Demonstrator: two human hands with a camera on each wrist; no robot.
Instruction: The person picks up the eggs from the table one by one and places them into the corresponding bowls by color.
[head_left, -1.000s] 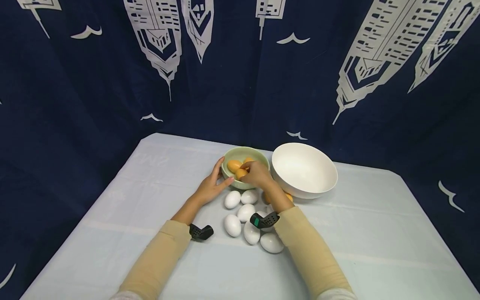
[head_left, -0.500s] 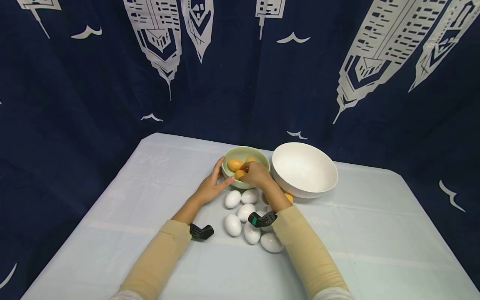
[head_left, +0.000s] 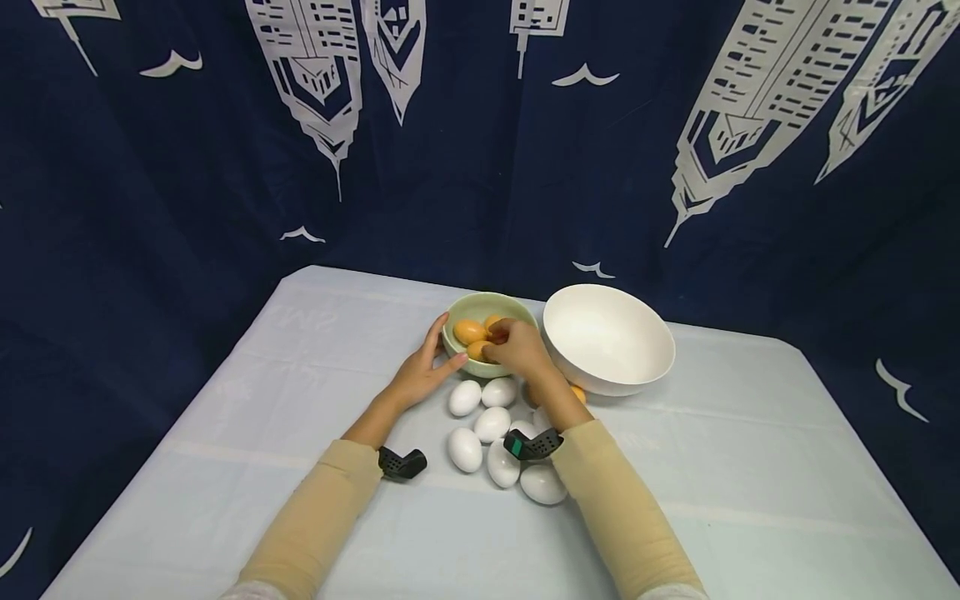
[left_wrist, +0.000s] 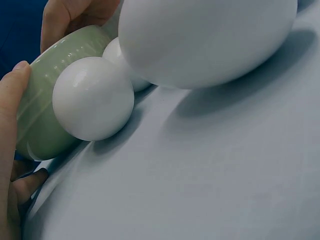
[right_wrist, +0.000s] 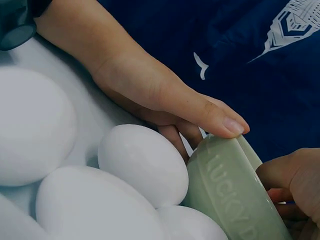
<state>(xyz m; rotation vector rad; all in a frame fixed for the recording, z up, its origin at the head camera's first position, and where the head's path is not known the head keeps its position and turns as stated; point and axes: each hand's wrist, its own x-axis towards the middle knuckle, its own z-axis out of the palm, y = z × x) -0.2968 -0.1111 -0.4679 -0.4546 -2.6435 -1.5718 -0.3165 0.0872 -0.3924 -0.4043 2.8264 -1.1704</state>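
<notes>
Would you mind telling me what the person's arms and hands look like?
The left hand and right hand are bare. Tan sleeves cover the forearms, with white fabric just showing below. Each wrist bears a black perforated device; the right one has a green patch.

Head view: right hand (head_left: 521,348) hides part of the orange ovals (head_left: 470,332) in the green bowl (head_left: 461,313); can't tell if fingertips pinch one. Orange slivers (head_left: 578,395) show either side of the right wrist (head_left: 558,397); how many pieces, unclear. White eggs (head_left: 522,429) partly behind wrist camera (head_left: 534,444). Counter (head_left: 750,500) cropped below. Left wrist view: nearest egg (left_wrist: 205,40) cut at top. Right wrist view: lettering (right_wrist: 227,195) cut after "LUCKY D".
</notes>
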